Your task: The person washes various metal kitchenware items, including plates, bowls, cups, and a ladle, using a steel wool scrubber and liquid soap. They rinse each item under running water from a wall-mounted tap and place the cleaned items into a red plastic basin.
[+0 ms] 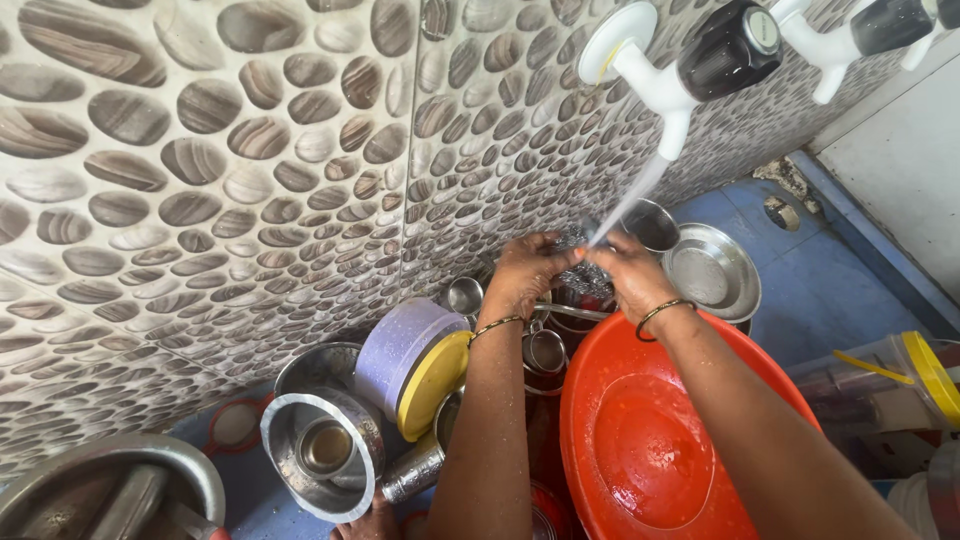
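Both hands [580,272] hide item — unclear.

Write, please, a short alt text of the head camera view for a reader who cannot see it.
Two hands, the left hand and right hand, hold something shiny under water streaming from a white wall tap. Below them sit a red basin, steel bowls and a lilac container with a yellow lid on a blue floor.

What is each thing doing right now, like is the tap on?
Tap: on, water streaming down.
Second tap: no water seen.
Left hand: under the stream, holding something hidden.
Right hand: under the stream, wet.
Red tub: wet, nothing in it.
Steel plate: lying flat.
Purple container: on its side, yellow lid on.
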